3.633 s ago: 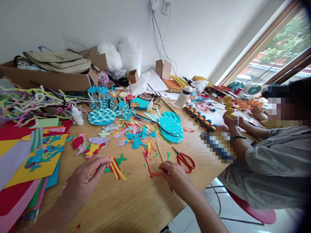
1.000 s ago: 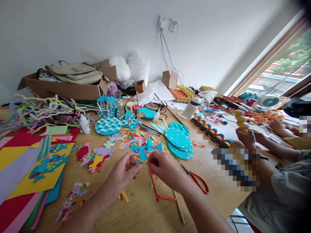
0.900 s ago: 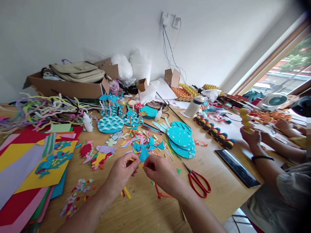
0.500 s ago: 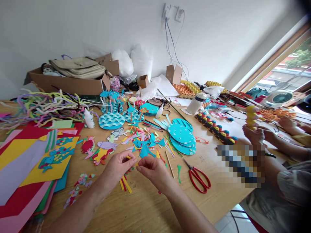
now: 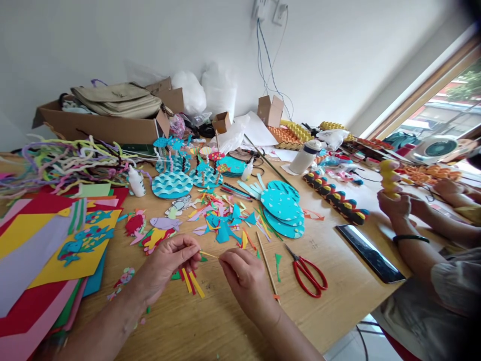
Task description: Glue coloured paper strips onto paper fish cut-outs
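Between my two hands a thin yellow paper strip is stretched, seen almost edge-on. My left hand pinches one end and my right hand pinches the other. Just beneath, red and yellow paper strips lie on the wooden table. To the right of my right hand are a thin wooden stick, a green paper scrap and red-handled scissors, blades partly apart. Beyond my hands lie blue and mixed paper scraps and cut-out paper fish.
Coloured paper sheets are stacked at left, below a heap of pipe cleaners. Blue discs, a glue bottle and wavy blue pieces stand further back. At right, a phone lies near another person's hands.
My hands have moved apart, and the yellow strip now shows stretched between them. My left hand went left, my right hand right and slightly nearer. The view shifted slightly.
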Demonstrator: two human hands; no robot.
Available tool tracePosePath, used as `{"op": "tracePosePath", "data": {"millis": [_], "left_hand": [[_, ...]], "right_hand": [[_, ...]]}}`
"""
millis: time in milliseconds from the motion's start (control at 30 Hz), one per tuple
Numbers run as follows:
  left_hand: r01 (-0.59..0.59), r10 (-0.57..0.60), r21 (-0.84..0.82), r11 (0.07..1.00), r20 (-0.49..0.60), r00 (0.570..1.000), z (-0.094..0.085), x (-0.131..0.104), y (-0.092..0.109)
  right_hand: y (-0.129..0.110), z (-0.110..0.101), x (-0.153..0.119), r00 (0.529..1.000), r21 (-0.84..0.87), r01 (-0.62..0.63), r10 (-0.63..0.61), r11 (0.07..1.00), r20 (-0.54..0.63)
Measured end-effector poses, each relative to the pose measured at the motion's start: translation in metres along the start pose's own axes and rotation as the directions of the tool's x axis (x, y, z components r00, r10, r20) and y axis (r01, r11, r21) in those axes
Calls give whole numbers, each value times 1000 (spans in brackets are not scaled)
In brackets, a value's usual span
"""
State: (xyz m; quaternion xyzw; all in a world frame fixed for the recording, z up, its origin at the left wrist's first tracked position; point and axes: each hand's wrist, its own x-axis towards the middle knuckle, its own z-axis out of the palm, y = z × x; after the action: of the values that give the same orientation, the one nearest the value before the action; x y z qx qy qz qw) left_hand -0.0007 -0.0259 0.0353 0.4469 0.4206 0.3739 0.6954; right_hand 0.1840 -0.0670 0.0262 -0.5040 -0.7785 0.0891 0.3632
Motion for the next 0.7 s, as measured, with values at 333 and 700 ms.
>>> {"op": "tracePosePath", "data": {"millis": [333,700], "left_hand": [[57,-47,210,976,-54,997,2,4,5],[46,-22,482,875,-56,998,-21,21,-10]], "right_hand": [[-8,3,-2,959,204,-269,241,941,148],[2,42,-12,739,405,-672,519,621,430]]}}
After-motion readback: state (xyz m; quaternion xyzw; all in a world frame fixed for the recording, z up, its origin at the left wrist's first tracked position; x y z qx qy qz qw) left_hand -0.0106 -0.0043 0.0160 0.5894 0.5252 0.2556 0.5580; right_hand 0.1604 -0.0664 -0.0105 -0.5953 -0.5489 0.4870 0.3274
